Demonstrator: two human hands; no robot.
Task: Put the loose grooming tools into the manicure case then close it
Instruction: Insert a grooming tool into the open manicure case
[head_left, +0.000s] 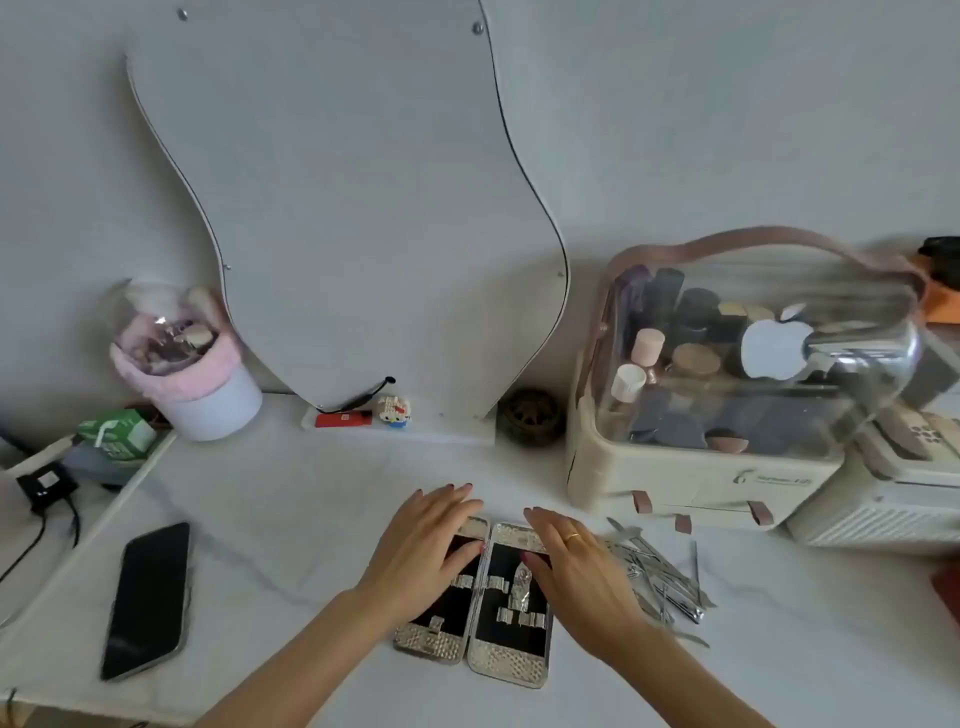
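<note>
The manicure case (475, 603) lies opened flat on the white desk (291, 525), its two dark-lined halves side by side with a studded silver rim around each, and everything else can be placed from it. Well to the left of the case a black phone (148, 600) lies face up on the desk. Behind the phone, far to the case's back left, a white tub with a pink furry rim (192, 374) stands against the wall, and a green carton (118, 434) lies just to the left of that tub. Straight behind the case a curvy mirror (358, 208) leans on the wall, with a small cat-shaped figurine (393, 410) at its foot. The left hand (434, 545) rests flat on the case's left half, fingers spread and gripping nothing. The right hand (574, 566), wearing a ring, lies open over the right half's outer edge, fingers stretched out and likewise empty; a small metal piece sits in the loops of that half beside the thumb. Just to the right of the case, partly under the right hand's edge, the loose grooming tools (660, 577) lie in a crossed heap of slim metal pieces on the desk. Behind that heap, to the case's back right, stands a cream cosmetics organiser (727, 374) with a clear domed lid.
</note>
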